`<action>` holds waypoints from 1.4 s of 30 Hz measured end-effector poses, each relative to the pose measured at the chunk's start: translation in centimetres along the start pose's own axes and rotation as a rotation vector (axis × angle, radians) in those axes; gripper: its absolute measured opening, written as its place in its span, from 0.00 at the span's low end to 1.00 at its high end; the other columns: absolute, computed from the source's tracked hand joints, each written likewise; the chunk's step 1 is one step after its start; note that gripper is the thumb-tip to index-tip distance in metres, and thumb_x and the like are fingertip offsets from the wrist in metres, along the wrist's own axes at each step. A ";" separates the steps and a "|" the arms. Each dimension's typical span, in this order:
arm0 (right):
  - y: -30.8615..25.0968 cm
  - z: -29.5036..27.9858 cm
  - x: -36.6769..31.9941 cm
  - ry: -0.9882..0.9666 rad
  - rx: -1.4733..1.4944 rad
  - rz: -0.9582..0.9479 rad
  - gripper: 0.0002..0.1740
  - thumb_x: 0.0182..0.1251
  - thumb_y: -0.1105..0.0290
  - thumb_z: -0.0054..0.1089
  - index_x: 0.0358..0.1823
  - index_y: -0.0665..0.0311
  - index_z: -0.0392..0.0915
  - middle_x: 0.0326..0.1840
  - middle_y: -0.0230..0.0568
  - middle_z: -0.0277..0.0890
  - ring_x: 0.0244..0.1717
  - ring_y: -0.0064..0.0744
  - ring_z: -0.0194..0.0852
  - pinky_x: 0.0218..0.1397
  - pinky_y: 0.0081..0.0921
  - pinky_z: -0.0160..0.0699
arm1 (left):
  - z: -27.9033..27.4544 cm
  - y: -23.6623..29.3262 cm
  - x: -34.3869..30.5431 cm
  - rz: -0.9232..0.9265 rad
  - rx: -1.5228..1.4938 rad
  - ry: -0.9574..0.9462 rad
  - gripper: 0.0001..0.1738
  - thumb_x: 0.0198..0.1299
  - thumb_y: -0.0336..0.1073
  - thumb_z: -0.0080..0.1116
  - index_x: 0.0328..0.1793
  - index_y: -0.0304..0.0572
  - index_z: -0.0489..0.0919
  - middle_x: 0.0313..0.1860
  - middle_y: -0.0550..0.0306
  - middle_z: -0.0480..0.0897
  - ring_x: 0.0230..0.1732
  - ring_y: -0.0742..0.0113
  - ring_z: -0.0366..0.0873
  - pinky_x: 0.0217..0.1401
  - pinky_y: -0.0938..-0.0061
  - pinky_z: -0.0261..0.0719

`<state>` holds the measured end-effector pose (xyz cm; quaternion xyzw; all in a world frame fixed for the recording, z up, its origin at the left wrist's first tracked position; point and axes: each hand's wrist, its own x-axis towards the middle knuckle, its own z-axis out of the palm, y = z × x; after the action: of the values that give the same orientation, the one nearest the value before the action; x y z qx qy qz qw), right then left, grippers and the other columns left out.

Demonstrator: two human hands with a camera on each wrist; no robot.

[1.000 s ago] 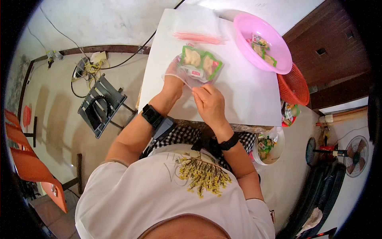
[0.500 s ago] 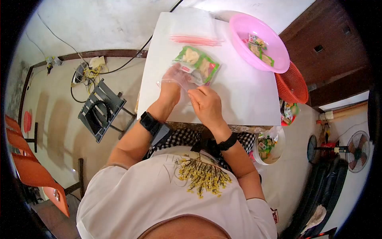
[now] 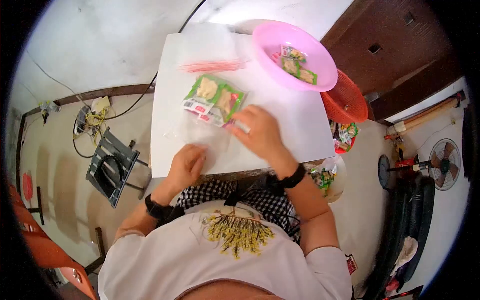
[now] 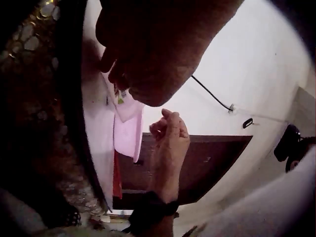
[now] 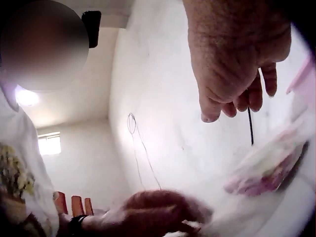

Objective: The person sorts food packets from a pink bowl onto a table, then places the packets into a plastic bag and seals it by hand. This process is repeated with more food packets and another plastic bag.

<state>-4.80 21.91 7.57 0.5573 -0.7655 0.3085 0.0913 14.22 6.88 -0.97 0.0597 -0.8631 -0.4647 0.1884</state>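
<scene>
A clear bag (image 3: 202, 132) lies on the white table with green-edged food packets (image 3: 206, 89) inside it, its loose clear end towards the person. The left hand (image 3: 184, 166) is beside that end near the table's front edge, fingers bent; whether it pinches the film cannot be told. To the right of the packets, the right hand (image 3: 261, 134) hovers with loosely bent, parted fingers. In the right wrist view the right hand (image 5: 237, 59) shows nothing in its fingers, apart from the blurred bag (image 5: 269, 168).
A stack of clear bags with pink edges (image 3: 212, 66) lies at the table's back. Right of it stands a pink basin (image 3: 320, 60) holding several packets, beside a red basket (image 3: 345, 97). A white bucket (image 3: 337, 182) with packets stands by the table's right front corner.
The left hand has come out of the clear bag and back towards the person. The bag with packets lies flatter on the table, and the right hand has let go of its edge.
</scene>
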 end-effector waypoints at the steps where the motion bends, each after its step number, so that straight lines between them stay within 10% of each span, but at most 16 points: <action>1: 1.1 -1.6 1.1 0.017 -0.010 0.013 0.12 0.55 0.66 0.70 0.37 0.64 0.80 0.33 0.42 0.76 0.34 0.46 0.76 0.38 0.37 0.76 | -0.1 0.6 -0.5 0.069 0.043 0.002 0.17 0.55 0.24 0.56 0.53 0.32 0.78 0.49 0.43 0.79 0.49 0.45 0.77 0.53 0.61 0.77; 5: 9.8 -6.9 5.4 0.080 -0.289 0.003 0.11 0.58 0.67 0.67 0.40 0.64 0.81 0.38 0.45 0.78 0.39 0.46 0.78 0.43 0.36 0.77 | 0.7 0.4 -0.7 0.309 0.287 -0.008 0.16 0.52 0.27 0.61 0.48 0.36 0.79 0.46 0.48 0.79 0.48 0.47 0.75 0.53 0.57 0.75; 17: 35.3 -9.3 14.2 -0.133 -0.455 0.513 0.22 0.56 0.62 0.65 0.51 0.62 0.80 0.51 0.54 0.79 0.53 0.50 0.78 0.58 0.39 0.75 | 1.5 1.0 0.7 0.190 0.473 -0.133 0.13 0.49 0.30 0.64 0.43 0.45 0.82 0.48 0.57 0.78 0.55 0.56 0.75 0.56 0.60 0.72; 33: 43.3 -4.1 14.4 -0.626 -0.166 0.708 0.25 0.53 0.71 0.64 0.56 0.64 0.76 0.51 0.52 0.81 0.51 0.51 0.79 0.55 0.39 0.76 | 1.6 -0.7 0.0 0.171 0.550 -0.187 0.16 0.45 0.35 0.65 0.43 0.53 0.81 0.53 0.59 0.77 0.59 0.59 0.75 0.59 0.56 0.71; 36: 38.0 -6.3 15.9 -0.603 -0.313 0.686 0.22 0.59 0.72 0.59 0.56 0.71 0.75 0.39 0.41 0.82 0.40 0.30 0.79 0.46 0.28 0.75 | 1.4 -0.4 0.1 0.148 0.536 -0.201 0.16 0.45 0.34 0.65 0.43 0.52 0.81 0.53 0.59 0.77 0.58 0.59 0.75 0.59 0.56 0.71; 42: 36.2 -9.2 15.6 -0.395 0.484 0.837 0.17 0.70 0.73 0.53 0.59 0.67 0.73 0.49 0.35 0.79 0.47 0.26 0.77 0.52 0.26 0.77 | 1.5 -0.2 0.3 0.154 0.498 -0.154 0.14 0.46 0.33 0.63 0.42 0.49 0.81 0.52 0.56 0.78 0.58 0.58 0.74 0.58 0.55 0.71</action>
<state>-45.30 21.55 8.99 0.2561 -0.8323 0.3756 -0.3172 13.37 7.84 -1.85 0.0027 -0.9646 -0.2255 0.1366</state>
